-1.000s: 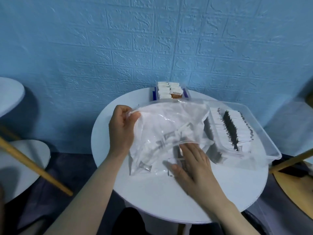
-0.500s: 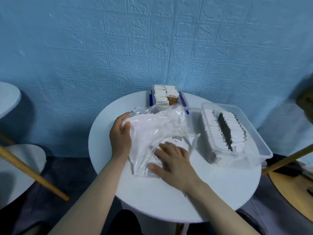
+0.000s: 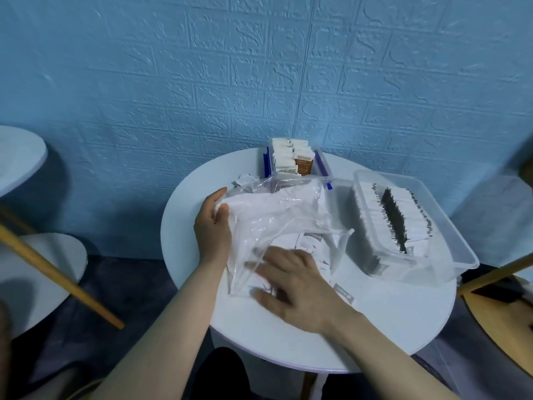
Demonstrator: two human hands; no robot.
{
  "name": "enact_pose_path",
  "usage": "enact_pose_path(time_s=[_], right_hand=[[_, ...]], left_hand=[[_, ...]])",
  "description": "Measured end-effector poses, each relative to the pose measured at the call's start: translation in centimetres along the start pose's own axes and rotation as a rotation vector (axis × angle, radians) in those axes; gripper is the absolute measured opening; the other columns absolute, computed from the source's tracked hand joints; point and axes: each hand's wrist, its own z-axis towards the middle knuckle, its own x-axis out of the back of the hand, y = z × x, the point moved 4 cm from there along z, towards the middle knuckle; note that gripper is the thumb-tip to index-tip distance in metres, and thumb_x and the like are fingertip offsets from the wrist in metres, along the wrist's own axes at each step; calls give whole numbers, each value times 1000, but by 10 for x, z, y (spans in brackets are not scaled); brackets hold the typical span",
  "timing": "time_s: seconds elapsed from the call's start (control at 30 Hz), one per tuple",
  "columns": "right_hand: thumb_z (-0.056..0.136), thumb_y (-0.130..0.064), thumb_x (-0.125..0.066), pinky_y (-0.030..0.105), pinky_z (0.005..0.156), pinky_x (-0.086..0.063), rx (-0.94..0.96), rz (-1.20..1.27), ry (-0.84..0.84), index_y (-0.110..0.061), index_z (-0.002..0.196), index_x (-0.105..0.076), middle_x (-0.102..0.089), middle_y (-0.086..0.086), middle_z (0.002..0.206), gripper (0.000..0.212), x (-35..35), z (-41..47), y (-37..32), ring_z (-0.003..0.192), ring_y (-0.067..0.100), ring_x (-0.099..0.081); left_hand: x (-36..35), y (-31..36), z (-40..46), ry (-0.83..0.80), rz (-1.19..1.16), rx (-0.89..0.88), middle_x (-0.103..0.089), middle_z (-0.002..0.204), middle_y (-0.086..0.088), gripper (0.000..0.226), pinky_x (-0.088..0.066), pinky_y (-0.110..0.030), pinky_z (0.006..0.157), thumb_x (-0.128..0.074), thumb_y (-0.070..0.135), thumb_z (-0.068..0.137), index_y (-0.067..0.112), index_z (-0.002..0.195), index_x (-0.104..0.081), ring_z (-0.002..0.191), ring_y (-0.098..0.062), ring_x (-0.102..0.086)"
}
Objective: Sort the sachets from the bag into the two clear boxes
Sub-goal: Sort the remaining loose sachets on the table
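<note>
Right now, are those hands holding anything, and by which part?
The left hand grips the clear plastic bag by its left edge. The right hand reaches into the bag's mouth; whether it holds a sachet cannot be told.

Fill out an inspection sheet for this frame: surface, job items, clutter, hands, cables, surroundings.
Surface: round white table, against the wall.
Job's things: clear plastic bag lying crumpled at the table's middle, loose sachets in and beside it; small clear box at the back holding upright sachets, one brown; large clear box on the right with rows of white sachets.
Clutter: a few stray sachets on the table behind the bag.
Hands: left hand grips the bag's edge; right hand reaches in at the bag's mouth, fingers spread over sachets, grip unclear.
Cables: nothing seen.
Surroundings: blue brick-pattern wall; other pale round tables at left; wooden bars at both sides.
</note>
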Motion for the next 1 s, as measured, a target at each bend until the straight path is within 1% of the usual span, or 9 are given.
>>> enact_pose_path(time_s=[0.17,0.37,0.47,0.5,0.57,0.67,0.77,0.87,1.0], right_hand=[[94,-40,-50,29,102,-25,0,-22,5,-30,125,-56,-50,-8,120,34,5,-11,7,119,13,-43],[80,-21,-65,29,92,-33,-75,9,268,-21,110,-63,-51,-2,101,31,31,-28,24,102,15,-47],[81,-20,-66,35,96,-33,-128,-23,260,-19,106,-67,-54,-2,99,25,32,-28,28,101,18,-50],[83,-26,-65,35,97,-32,-125,-44,259,-20,103,-69,-56,-3,98,21,32,-28,28,101,16,-51],[85,-36,-60,33,94,-32,-123,-77,300,-23,92,-71,-61,-8,92,18,36,-28,27,93,13,-55],[87,-38,-49,33,82,-39,-171,-116,352,-22,89,-73,-70,-9,93,29,44,-16,29,87,18,-62],[93,-47,-47,33,95,-36,-318,-209,152,-20,121,-63,-62,-6,125,42,32,7,43,118,19,-52],[94,-53,-40,31,106,-22,-403,-184,4,-22,128,-47,-44,-6,141,46,11,20,59,134,17,-32],[92,-49,-47,29,103,-19,-352,-88,70,-25,129,-48,-46,-6,127,44,7,21,56,126,15,-36]], left_hand=[[2,-1,1,3,23,-16,-62,124,2,37,-42,-33,104,-49,0,91,16,122,-63,116,-18,-55],[5,1,-1,50,44,-5,-63,125,-1,38,-41,-36,105,-47,0,92,15,122,-63,117,-19,-55],[14,7,1,78,111,27,-58,131,-6,41,-39,-34,106,-47,0,92,14,129,-58,121,-23,-52],[18,12,0,83,214,-23,-54,133,-8,42,-37,-34,106,-50,2,92,14,132,-55,124,-25,-49],[22,33,-11,58,502,-345,-48,138,-12,45,-32,-40,106,-54,11,93,14,137,-50,130,-30,-42],[4,47,-50,-366,701,-853,-45,147,-7,47,-24,-44,112,-42,39,98,19,139,-49,139,-24,-35],[-7,23,-75,-731,943,-695,-18,160,4,68,-4,-43,120,-13,66,93,31,150,-28,148,-12,-7],[-7,3,-73,-731,1030,-536,12,161,9,74,7,-42,120,2,72,84,42,151,0,147,-10,15],[-10,-5,-71,-707,1057,-467,4,162,6,71,4,-41,119,-3,70,86,42,150,6,148,-12,7]])
